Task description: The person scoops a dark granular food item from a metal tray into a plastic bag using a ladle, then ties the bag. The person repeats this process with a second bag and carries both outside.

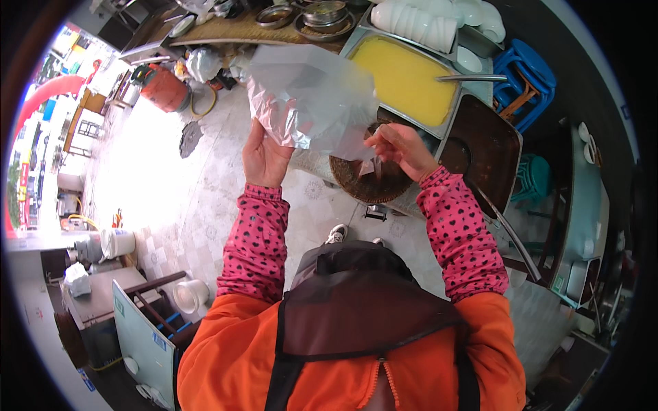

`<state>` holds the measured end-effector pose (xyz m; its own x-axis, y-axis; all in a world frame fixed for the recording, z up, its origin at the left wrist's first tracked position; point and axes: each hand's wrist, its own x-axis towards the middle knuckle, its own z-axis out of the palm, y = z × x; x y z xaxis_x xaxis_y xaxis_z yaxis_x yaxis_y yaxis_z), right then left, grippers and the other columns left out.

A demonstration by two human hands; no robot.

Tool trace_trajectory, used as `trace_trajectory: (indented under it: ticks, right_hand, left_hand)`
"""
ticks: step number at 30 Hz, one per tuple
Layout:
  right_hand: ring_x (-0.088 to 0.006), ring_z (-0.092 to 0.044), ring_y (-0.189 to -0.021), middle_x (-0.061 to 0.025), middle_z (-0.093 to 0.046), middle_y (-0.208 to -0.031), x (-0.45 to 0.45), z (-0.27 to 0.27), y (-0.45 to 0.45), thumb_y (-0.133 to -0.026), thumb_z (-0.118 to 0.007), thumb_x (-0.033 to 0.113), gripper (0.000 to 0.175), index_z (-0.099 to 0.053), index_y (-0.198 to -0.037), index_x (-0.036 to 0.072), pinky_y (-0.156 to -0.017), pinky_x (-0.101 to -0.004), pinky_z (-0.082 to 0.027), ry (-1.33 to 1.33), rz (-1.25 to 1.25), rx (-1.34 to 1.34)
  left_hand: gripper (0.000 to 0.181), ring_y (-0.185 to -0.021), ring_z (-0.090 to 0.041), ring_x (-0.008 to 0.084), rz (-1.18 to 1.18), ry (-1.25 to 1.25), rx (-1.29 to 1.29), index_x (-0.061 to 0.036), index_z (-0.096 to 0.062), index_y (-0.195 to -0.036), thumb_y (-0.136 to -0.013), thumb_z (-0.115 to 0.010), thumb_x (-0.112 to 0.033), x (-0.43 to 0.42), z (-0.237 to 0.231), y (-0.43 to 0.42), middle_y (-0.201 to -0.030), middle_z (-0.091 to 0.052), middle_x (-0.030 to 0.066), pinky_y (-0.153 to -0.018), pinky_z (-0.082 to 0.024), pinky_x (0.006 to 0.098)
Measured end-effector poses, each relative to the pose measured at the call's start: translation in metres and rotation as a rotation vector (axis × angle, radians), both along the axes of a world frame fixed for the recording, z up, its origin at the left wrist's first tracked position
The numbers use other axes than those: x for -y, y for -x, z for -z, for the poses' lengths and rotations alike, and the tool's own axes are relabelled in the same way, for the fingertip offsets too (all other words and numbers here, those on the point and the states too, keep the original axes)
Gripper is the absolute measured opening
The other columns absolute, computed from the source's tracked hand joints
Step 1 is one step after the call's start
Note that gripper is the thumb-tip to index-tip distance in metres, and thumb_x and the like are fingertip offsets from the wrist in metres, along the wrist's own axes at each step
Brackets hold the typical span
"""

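Note:
A thin, clear plastic bag (313, 97) is spread out in front of me at chest height. My left hand (267, 156) grips its lower left edge, the palm turned up and the fingers hidden behind the crinkled film. At the bag's lower right corner, my right hand (400, 149) pinches the film between thumb and fingers. Beneath the right side of the bag is a round brown woven tray or board (360, 187), partly covered by the bag and my hand. Pink patterned sleeve covers are on both forearms.
Beyond the bag stands a steel tray of yellow food (401, 77), with a metal handle over its rim. White bowls (411, 25) are stacked behind it. To the right are a dark brown pan (483, 149) and blue stools (527, 77). A red gas cylinder (163, 88) stands on the floor.

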<state>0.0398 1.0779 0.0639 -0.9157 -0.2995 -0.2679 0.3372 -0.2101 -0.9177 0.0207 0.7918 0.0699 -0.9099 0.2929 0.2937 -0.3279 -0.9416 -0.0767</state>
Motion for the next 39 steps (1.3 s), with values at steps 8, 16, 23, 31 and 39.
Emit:
trace_trajectory:
  ticks: [8,16,23,31,39]
  right_hand:
    - [-0.0099,-0.054,-0.069,-0.0031,-0.060,-0.085,-0.005,0.009,0.003,-0.093,-0.063,0.026,0.021,-0.059,-0.088,0.007,-0.060,-0.0240,-0.043,0.263,0.125,0.030]
    - [-0.0057,-0.044,-0.054,-0.0041,-0.060,-0.073,-0.007,0.033,0.006,-0.088,-0.068,0.016,0.017,-0.061,-0.080,0.003,-0.048,-0.0198,-0.034,0.179,0.264,0.096]
    - [-0.0062,-0.044,-0.052,-0.0014,-0.059,-0.069,0.006,0.023,0.004,-0.086,-0.071,0.020,0.019,-0.062,-0.080,0.004,-0.047,-0.0193,-0.033,0.027,0.202,0.045]
    - [-0.0046,-0.048,-0.054,-0.0015,-0.060,-0.069,0.005,0.045,0.008,-0.088,-0.067,0.018,0.019,-0.058,-0.077,0.006,-0.046,-0.0197,-0.034,-0.071,0.258,0.015]
    - [-0.0067,-0.044,-0.049,-0.0013,-0.057,-0.065,-0.004,0.030,0.007,-0.088,-0.064,0.009,0.019,-0.052,-0.074,0.007,-0.043,-0.0212,-0.031,-0.076,0.441,0.067]
  left_hand:
    - [0.047,-0.137,-0.033,0.0363,-0.007,0.304,0.041,-0.0121,-0.021,-0.149,-0.104,-0.031,-0.024,0.000,0.039,-0.008,-0.151,-0.030,0.0129,-0.110,-0.032,0.0549]
    - [0.027,-0.112,-0.053,0.0261,-0.459,1.263,0.348,-0.0076,-0.046,-0.120,-0.095,-0.055,-0.015,0.024,0.055,-0.019,-0.124,-0.052,0.0094,-0.091,-0.047,0.0416]
    - [0.027,-0.076,-0.058,0.0145,-0.673,1.963,-0.558,-0.0023,-0.060,-0.096,-0.080,-0.074,-0.019,-0.060,-0.002,-0.024,-0.090,-0.057,0.0073,-0.066,-0.048,0.0285]
    - [0.015,-0.078,-0.061,0.0152,0.091,1.250,-0.109,-0.0035,-0.060,-0.097,-0.091,-0.064,-0.017,-0.059,0.042,0.019,-0.089,-0.064,0.0059,-0.066,-0.050,0.0305]
    - [0.008,-0.074,-0.056,0.0118,-0.039,1.029,0.216,-0.0063,-0.053,-0.096,-0.093,-0.059,-0.011,0.052,0.058,0.006,-0.081,-0.056,0.0009,-0.068,-0.050,0.0288]
